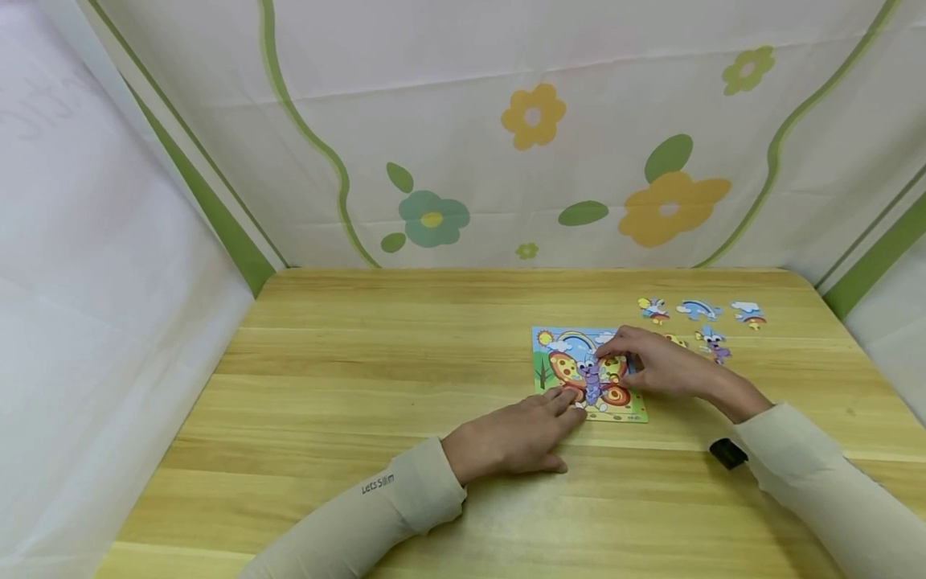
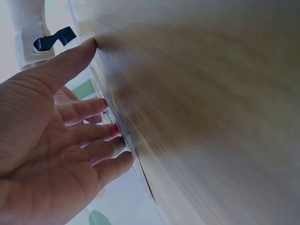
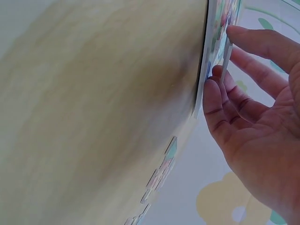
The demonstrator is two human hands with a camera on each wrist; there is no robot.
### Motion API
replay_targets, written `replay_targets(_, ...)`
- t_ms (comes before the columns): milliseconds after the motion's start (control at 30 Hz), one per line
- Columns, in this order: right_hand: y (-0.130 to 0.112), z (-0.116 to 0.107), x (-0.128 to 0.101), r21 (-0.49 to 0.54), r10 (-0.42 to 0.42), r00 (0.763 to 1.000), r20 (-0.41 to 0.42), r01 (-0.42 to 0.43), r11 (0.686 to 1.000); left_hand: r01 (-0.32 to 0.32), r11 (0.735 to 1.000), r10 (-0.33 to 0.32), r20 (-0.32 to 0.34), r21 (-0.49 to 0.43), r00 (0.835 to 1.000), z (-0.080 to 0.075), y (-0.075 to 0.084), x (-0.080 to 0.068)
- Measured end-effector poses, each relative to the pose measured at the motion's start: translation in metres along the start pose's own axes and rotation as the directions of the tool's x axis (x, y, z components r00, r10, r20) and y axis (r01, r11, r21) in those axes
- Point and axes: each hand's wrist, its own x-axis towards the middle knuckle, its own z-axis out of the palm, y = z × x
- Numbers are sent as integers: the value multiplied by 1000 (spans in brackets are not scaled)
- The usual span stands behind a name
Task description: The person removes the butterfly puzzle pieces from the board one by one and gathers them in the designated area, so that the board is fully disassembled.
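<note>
A butterfly puzzle board [image 1: 542,378], with a sun, a rainbow and a purple-bodied butterfly, lies flat on the wooden table. My left hand [image 1: 517,434] rests its outstretched fingertips on the board's lower left part, and its thumb reaches down to the tabletop in the left wrist view. Over the board's right side, my right hand [image 1: 661,362] holds a thin puzzle piece [image 3: 227,61] between thumb and fingers. That piece is tilted on edge close over the board, and its picture is mostly hidden by the hand.
Loose puzzle pieces lie right of the board: a rainbow piece [image 1: 699,310], a cloud piece [image 1: 748,314], a yellow-and-blue piece [image 1: 653,310] and a purple one [image 1: 714,344]. Another is partly behind the right hand. A flowered curtain [image 1: 477,161] stands along the table's back edge.
</note>
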Motion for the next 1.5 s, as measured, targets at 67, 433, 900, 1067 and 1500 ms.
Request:
replay_targets(67, 0, 0, 0, 13, 6, 1000, -1, -6, 1000, 2, 1000, -2, 2, -3, 1000, 0, 0, 0)
replay_targets(433, -1, -7, -7, 38, 44, 998, -44, -42, 998, 7, 1000, -7, 0, 3, 1000, 0, 1, -1)
replay_targets(900, 15, -25, -29, -34, 25, 986, -167, -31, 999, -2, 1000, 2, 0, 7, 1000, 0, 1, -1)
replay_targets(1067, 23, -29, -37, -49, 9, 978, -208, -19, 999, 0, 1000, 0, 4, 9, 1000, 1, 1, 0)
replay_targets(1500, 48, -33, -60, -46, 59, 963, -263, -74, 996, 9, 1000, -9, 8, 7, 1000, 2, 2, -1)
